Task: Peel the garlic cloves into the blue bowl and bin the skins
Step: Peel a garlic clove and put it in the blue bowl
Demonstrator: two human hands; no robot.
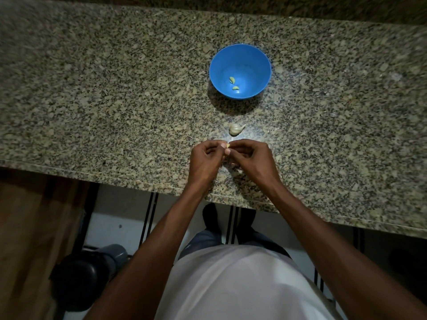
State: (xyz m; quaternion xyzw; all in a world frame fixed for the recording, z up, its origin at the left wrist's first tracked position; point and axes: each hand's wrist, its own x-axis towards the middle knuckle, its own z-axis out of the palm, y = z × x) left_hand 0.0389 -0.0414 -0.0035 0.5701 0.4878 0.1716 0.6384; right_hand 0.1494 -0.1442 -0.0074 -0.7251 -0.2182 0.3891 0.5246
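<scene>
Pinching one garlic clove (228,145) between them, left hand (204,161) and right hand (253,159) curl above the counter (115,100)

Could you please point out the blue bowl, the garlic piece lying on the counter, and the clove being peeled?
blue bowl (258,65): head view, inner wall.
garlic piece (235,129): head view, its body.
clove (228,145): head view, tip between both hands' fingertips.

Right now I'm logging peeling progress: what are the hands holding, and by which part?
Both hands pinch one small garlic clove between their fingertips, left hand and right hand at opposite sides. Which end each grip takes cannot be told.
</scene>
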